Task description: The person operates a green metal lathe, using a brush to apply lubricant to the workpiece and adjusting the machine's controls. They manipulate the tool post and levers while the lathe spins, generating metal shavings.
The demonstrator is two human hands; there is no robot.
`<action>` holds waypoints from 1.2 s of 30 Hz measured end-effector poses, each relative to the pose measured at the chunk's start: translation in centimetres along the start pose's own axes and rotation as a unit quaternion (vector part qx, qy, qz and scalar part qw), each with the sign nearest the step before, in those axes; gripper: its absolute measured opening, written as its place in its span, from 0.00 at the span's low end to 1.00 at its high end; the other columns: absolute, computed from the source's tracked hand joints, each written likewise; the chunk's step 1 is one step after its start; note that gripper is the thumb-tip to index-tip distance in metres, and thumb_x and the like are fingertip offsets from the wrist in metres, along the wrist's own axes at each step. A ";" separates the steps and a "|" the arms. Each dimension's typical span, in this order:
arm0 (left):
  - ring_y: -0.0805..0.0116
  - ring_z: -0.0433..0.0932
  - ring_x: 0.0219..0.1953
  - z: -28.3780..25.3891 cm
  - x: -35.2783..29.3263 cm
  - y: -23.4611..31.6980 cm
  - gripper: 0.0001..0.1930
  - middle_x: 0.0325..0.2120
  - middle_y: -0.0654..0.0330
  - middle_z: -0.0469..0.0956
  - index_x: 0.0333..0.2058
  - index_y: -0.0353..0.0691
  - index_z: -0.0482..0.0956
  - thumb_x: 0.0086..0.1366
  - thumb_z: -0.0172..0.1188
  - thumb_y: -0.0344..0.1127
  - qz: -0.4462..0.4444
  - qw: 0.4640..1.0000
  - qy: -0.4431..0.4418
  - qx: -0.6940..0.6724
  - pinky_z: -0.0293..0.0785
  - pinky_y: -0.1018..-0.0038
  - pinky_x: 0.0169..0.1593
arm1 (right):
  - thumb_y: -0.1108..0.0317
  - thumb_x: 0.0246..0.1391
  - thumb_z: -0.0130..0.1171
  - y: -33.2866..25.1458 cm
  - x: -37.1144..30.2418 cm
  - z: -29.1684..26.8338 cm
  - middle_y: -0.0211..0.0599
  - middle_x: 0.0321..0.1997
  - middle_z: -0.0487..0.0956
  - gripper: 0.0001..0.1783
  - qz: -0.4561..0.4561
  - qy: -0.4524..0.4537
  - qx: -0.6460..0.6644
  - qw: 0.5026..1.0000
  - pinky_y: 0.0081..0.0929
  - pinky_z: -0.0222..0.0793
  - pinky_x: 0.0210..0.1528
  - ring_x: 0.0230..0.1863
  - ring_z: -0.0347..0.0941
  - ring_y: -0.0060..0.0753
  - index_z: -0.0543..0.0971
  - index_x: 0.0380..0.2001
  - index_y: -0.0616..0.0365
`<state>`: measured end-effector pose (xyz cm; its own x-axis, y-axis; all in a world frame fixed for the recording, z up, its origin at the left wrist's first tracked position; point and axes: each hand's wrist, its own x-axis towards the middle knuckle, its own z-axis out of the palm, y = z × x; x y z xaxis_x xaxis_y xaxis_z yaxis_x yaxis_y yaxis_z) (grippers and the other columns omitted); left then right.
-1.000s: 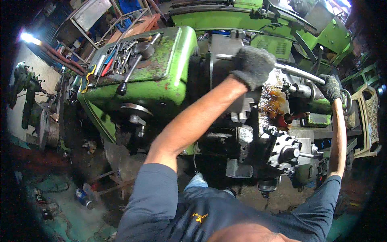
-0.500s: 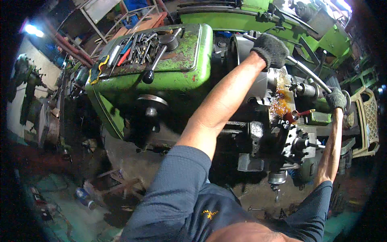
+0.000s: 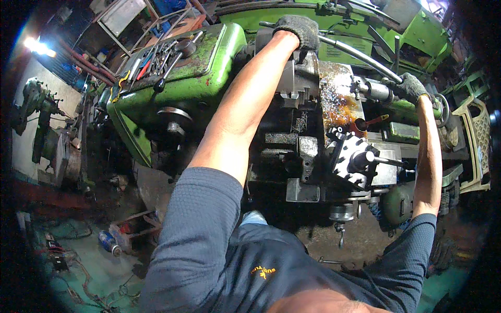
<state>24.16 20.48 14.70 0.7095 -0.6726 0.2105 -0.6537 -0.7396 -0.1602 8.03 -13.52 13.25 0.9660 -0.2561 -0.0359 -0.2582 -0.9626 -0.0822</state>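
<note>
A long metal bar (image 3: pixel 361 58) slants across the far side of the lathe, above its chuck (image 3: pixel 308 78) and tailstock (image 3: pixel 380 92). My left hand (image 3: pixel 300 30), in a dark grey knit glove, is closed round the bar near its left end, beyond the chuck. Gloved the same way, my right hand (image 3: pixel 410 88) grips the bar's lower right end beside the tailstock. Below the bar lie oily, amber-wet ways (image 3: pixel 339 96). A red cup (image 3: pixel 360 125) with a handle sits near the black-and-silver tool post (image 3: pixel 348 160).
At left stands the green headstock (image 3: pixel 209 83), with several hand tools (image 3: pixel 151 58) and a ball-knob lever (image 3: pixel 166 72) on top. Another green machine (image 3: pixel 344 52) is behind. A beige plastic chair (image 3: pixel 477 141) stands at right. A blue can (image 3: pixel 108 242) lies on the floor.
The view has shifted, so the lathe sits further left and higher. Both hands, still on the bar, have moved away from me over the machine, the left one also a little leftward.
</note>
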 end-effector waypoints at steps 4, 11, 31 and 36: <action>0.51 0.83 0.42 1.6 -2.4 -3.1 0.21 0.40 0.50 0.84 0.40 0.48 0.87 0.50 0.60 0.50 -0.063 0.997 -0.041 0.009 0.79 0.57 0.46 | 0.38 0.51 0.63 -4.5 3.0 2.6 0.39 0.22 0.82 0.30 -0.014 -0.037 0.036 0.999 0.34 0.75 0.31 0.22 0.80 0.34 0.85 0.28 0.60; 0.52 0.83 0.43 0.2 -1.0 -2.0 0.20 0.41 0.52 0.84 0.40 0.49 0.87 0.50 0.59 0.48 0.020 0.999 0.034 -0.014 0.79 0.56 0.48 | 0.37 0.47 0.66 -1.6 1.5 0.7 0.49 0.28 0.84 0.31 0.056 0.063 -0.037 0.996 0.43 0.74 0.41 0.36 0.83 0.46 0.85 0.28 0.60; 0.52 0.84 0.36 1.9 1.2 -4.7 0.15 0.31 0.50 0.84 0.29 0.45 0.87 0.50 0.56 0.45 0.267 0.954 0.135 -0.031 0.79 0.57 0.42 | 0.58 0.48 0.54 -13.6 -15.9 4.3 0.58 0.40 0.83 0.22 0.305 0.070 -0.112 0.943 0.44 0.75 0.47 0.45 0.81 0.54 0.84 0.38 0.63; 0.54 0.84 0.35 0.7 2.2 -5.9 0.14 0.29 0.50 0.84 0.27 0.44 0.87 0.50 0.56 0.44 0.282 0.953 0.114 0.011 0.79 0.58 0.42 | 0.54 0.48 0.55 -15.1 -15.3 2.2 0.59 0.40 0.82 0.25 0.290 0.066 -0.094 0.950 0.46 0.75 0.47 0.42 0.81 0.56 0.83 0.39 0.65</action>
<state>29.76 23.37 15.46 0.1707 -0.9422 0.2883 -0.9063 -0.2649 -0.3292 -2.93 5.11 12.84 0.6578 -0.7460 0.1044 -0.7532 -0.6512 0.0930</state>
